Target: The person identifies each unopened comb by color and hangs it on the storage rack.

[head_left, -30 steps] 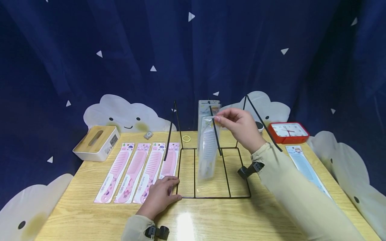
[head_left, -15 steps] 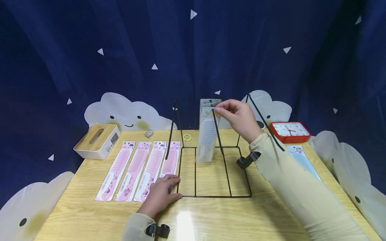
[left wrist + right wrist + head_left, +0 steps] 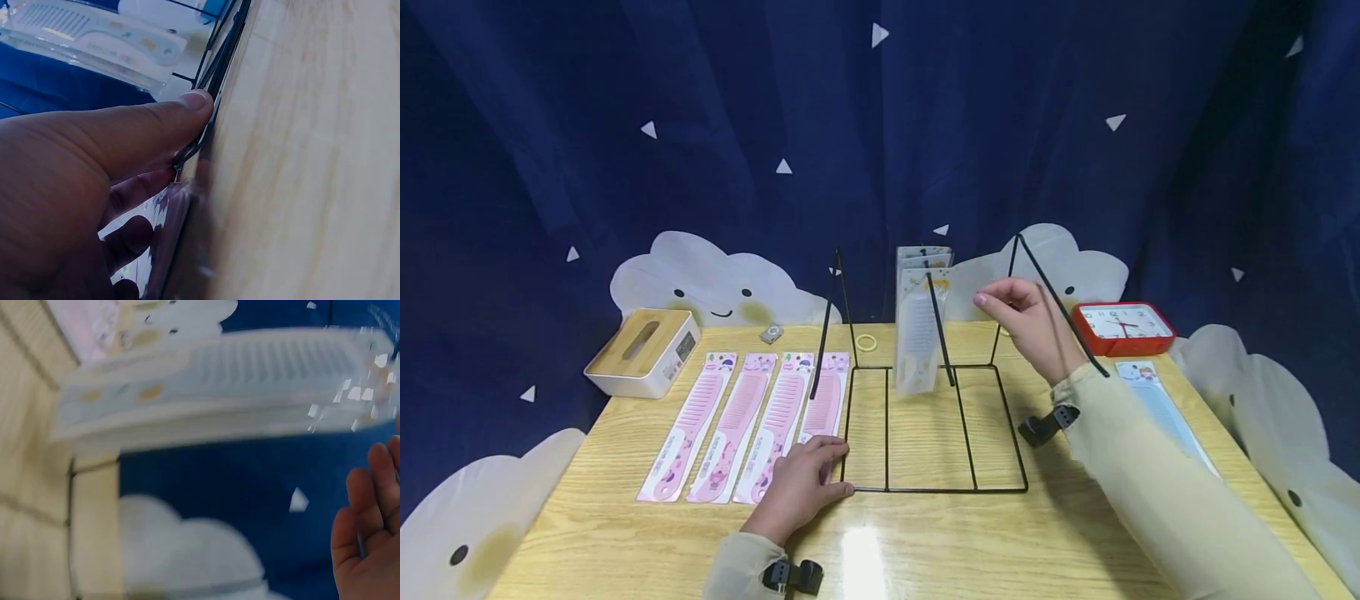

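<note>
Several packaged pale combs (image 3: 916,333) hang one behind another on the middle prong of a black wire display rack (image 3: 932,491). Just right of them is my right hand (image 3: 1026,321), holding nothing, its thumb and forefinger near each other and apart from the packs. The right wrist view shows a pale comb pack (image 3: 206,387) beyond loosely bent fingers (image 3: 362,494). My left hand (image 3: 801,483) steadies the rack at its front left corner; in the left wrist view the thumb (image 3: 159,128) lies against the black wire, with the forefinger on its other side.
Pink comb packs (image 3: 722,433) lie in a row left of the rack, the nearest partly behind my left hand. A blue comb pack (image 3: 1165,412) lies at right by a red clock (image 3: 1123,327). A tissue box (image 3: 643,354) stands back left. Side prongs (image 3: 1060,300) jut forward.
My right hand has lifted the front pale comb pack up and back along the middle prong, let go, and moved right. The pack now hangs there. My left hand stays on the rack.
</note>
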